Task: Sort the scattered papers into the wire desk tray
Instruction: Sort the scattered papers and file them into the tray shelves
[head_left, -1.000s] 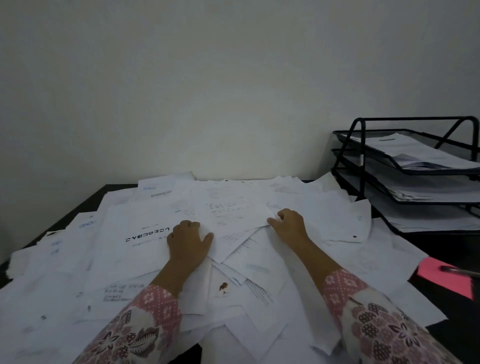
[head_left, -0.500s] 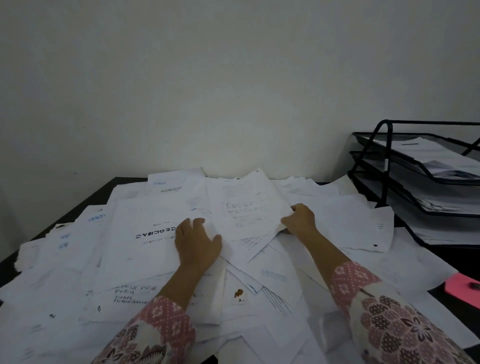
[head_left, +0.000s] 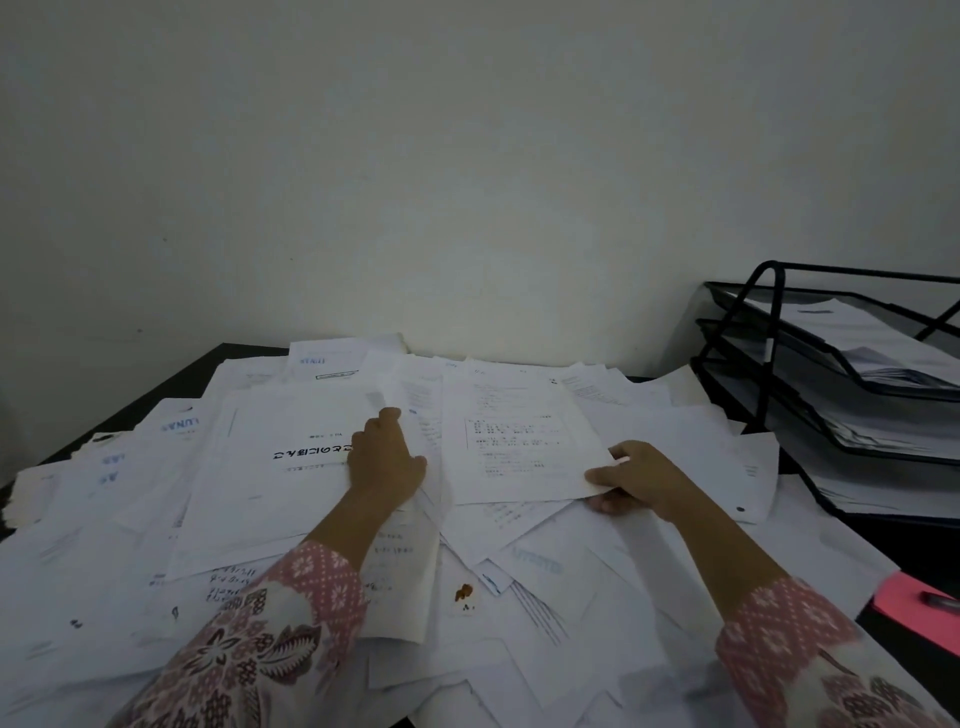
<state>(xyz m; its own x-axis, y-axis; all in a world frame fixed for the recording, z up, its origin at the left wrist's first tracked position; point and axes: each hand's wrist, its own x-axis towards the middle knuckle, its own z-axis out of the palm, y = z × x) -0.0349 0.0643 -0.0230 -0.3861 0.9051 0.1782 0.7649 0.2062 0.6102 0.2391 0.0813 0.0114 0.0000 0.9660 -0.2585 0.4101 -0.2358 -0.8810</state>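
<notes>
Right hand (head_left: 641, 480) has the near right corner of a printed sheet (head_left: 519, 441) pinched, thumb on top, fingers tucked beneath, and that sheet rides just above the heap. Left hand (head_left: 387, 457) is beside it on the sheet's left, fingers curled at the edge of another page (head_left: 400, 400) that curls up behind them; whether it truly grips that page or only lifts it, I cannot tell.

The risks, as I judge them: a one-corner pinch on thin paper lets the sheet sag, fold or slip, and pages overlapping it could drag along. If the left hand pulls too, the stack under the big titled sheet (head_left: 270, 457) may slide.

The scattered papers (head_left: 545, 597) blanket the dark tabletop (head_left: 192, 371) all round the printed sheet. The wire desk tray (head_left: 769, 353) stands to its right and a little beyond, three tiers, each already holding paper. Its slanted frame bars and narrow tier gaps could catch a floppy sheet. Nearer than the tray, a pink note (head_left: 914, 613) with a pen (head_left: 940, 598) on it sits at the tabletop's right edge.
</notes>
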